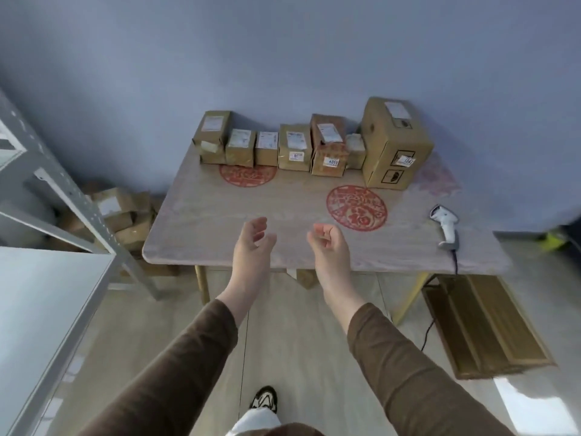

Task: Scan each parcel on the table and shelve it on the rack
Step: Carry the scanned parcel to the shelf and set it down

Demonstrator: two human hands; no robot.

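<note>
Both hands hover empty over the near edge of the table [204, 221], the left hand [253, 243] and the right hand [330, 243] facing each other with fingers loosely curled and holding nothing. The parcels [295, 147] stand in a row along the table's far edge against the wall, the largest box [396, 143] at the right end, while the white scanner [446, 226] lies on the table's right side, well apart from both hands. The grey rack [63, 196] stands to the left, with more boxes [125, 215] on the floor behind it.
</note>
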